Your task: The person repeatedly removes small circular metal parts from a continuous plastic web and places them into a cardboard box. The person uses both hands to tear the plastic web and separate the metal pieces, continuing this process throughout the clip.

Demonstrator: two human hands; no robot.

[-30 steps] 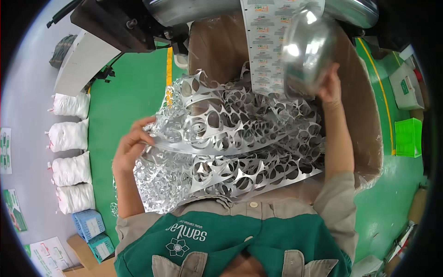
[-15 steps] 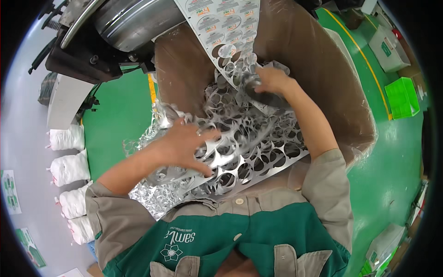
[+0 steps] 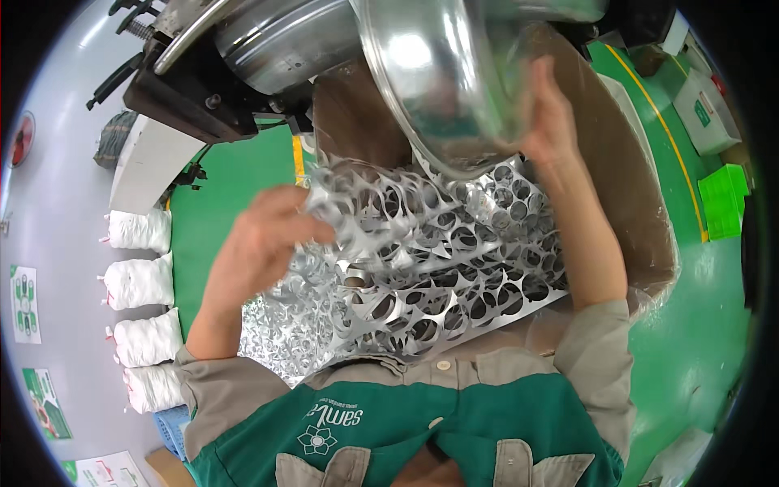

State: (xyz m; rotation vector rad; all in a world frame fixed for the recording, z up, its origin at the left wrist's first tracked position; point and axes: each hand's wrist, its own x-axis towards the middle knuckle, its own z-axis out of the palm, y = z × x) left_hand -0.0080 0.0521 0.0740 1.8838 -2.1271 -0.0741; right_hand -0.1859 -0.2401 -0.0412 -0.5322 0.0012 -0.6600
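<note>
A large shiny metal bowl (image 3: 418, 97) is raised above the far side of a big bin lined with brown plastic (image 3: 633, 195). My right hand (image 3: 548, 122) grips its right side, somewhat blurred, with the fingers partly behind the metal. Below lies a heap of silver foil scrap (image 3: 454, 235), webs full of round punched holes. My left hand (image 3: 272, 235) is over the left end of this heap, fingers apart and slightly blurred beside a lifted edge of foil web. Whether those fingers touch the web is unclear.
A machine with a metal roller (image 3: 284, 57) overhangs the far left. White filled bags (image 3: 138, 280) stand in a row on the left. Finer silver scrap (image 3: 288, 325) piles near my left forearm. To the right are a bright green crate (image 3: 722, 199) and a white box (image 3: 706, 114).
My right hand has risen from the scrap and now holds the bowl high, covering the printed foil strip. My left hand has moved left, off the middle of the webs.
</note>
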